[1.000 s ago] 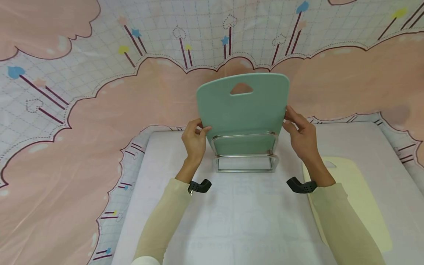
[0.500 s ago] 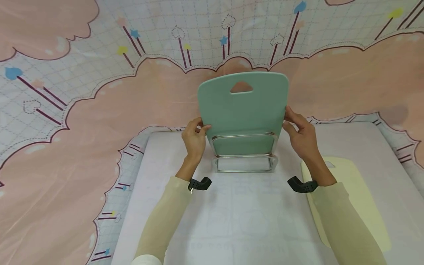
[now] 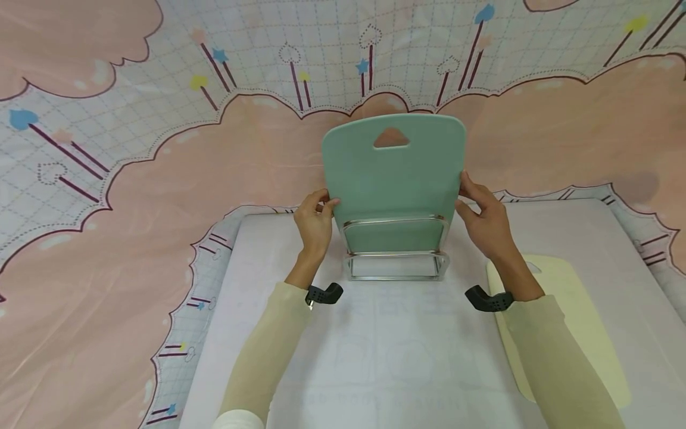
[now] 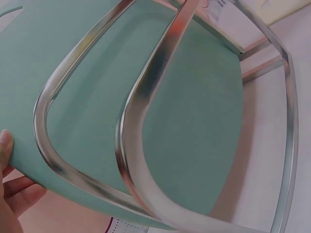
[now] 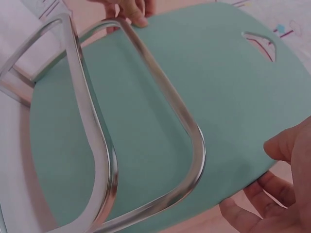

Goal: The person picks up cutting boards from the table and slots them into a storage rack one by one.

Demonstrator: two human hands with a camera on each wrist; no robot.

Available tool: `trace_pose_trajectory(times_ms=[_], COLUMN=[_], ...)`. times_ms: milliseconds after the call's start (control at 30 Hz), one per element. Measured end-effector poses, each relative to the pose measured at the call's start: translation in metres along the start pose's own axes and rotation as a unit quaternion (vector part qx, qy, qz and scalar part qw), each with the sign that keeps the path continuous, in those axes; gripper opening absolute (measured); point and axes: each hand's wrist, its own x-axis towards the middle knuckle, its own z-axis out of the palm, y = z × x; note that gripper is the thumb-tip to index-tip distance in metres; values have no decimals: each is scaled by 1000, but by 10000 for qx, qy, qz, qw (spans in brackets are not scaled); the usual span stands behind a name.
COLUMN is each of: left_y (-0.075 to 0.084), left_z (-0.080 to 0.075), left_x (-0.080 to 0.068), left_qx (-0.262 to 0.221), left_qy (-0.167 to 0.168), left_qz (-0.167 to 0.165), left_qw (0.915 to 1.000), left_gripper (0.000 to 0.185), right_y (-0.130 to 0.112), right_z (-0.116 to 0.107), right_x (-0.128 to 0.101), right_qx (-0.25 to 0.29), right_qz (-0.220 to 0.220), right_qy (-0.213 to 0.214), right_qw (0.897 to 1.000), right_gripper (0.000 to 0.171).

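Note:
A green cutting board (image 3: 396, 173) with a cut-out handle hole stands upright, leaning slightly back, its lower part behind the front bars of a metal rack (image 3: 396, 255). My left hand (image 3: 314, 223) pinches the board's left edge between thumb and fingers. On the opposite edge my right hand (image 3: 486, 220) grips it the same way. In the left wrist view the board (image 4: 194, 121) sits behind the shiny rack bars (image 4: 133, 121). The right wrist view shows the right thumb (image 5: 282, 144) on the board's face and the fingers behind its edge.
A pale yellow cutting board (image 3: 573, 322) lies flat on the white table (image 3: 396, 357) at the right, partly under my right forearm. Behind the table hangs a pink and white patterned cloth (image 3: 241, 149).
The green board has straightened slightly and risen a little at the top, with its left side shifting a bit to the right. Both hands keep their hold on its edges.

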Motion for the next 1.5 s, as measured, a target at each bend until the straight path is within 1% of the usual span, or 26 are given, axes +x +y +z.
trace_pose_trajectory(times_ms=[100, 267, 367, 467, 567, 700, 800, 900, 1033, 1100, 1133, 1200, 1333, 1400, 1500], left_y=[0, 0, 1, 1, 2, 3, 2, 4, 9, 12, 14, 20, 44, 56, 65], left_z=[1, 2, 2, 2, 1, 1, 0, -1, -2, -2, -2, -4, -12, -16, -19], left_x=[1, 2, 2, 2, 1, 0, -2, -5, -11, -14, -15, -18, -24, -28, -37], left_qx=[-44, 26, 31, -78, -247, -379, -414, -445, -614, -702, -746, -770, -798, -821, -836], left_qy=[14, 41, 22, -69, -188, -285, -341, -340, -294, -246, -193, -71, 77, 82, 97], left_qz=[-16, -20, -26, -65, -154, -249, -319, -569, -1064, -1160, -1151, -980, -391, -158, -2], left_qw=[10000, 10000, 10000, 9999, 9994, 9986, 9980, 9968, 9920, 9905, 9904, 9922, 9960, 9965, 9965], left_gripper=[18, 19, 20, 20, 20, 19, 19, 20, 26, 28, 29, 29, 26, 28, 32], right_y=[0, 0, 2, 2, -8, -28, -32, -32, -33, -32, -31, -26, -9, 0, 6], right_z=[0, 0, 1, 3, 4, 3, 3, 4, 7, 8, 9, 9, 8, 7, 5], right_x=[0, -1, -1, -2, -6, -12, -14, -15, -17, -17, -17, -18, -19, -20, -24], right_qx=[-40, -89, 11, 233, 429, 423, 460, 602, 669, 619, 613, 592, 519, 446, 366], right_qz=[68, 165, 75, -49, -119, -158, -151, -107, -102, -88, -74, -10, 117, 209, 310], right_qy=[-60, -155, -193, -320, -422, -375, -365, -397, -380, -337, -318, -269, -108, -23, 83], right_qw=[10000, 9997, 9998, 9992, 9981, 9983, 9982, 9973, 9970, 9975, 9976, 9979, 9985, 9988, 9988], right_gripper=[57, 58, 60, 65, 68, 66, 65, 66, 66, 66, 66, 66, 65, 64, 61])
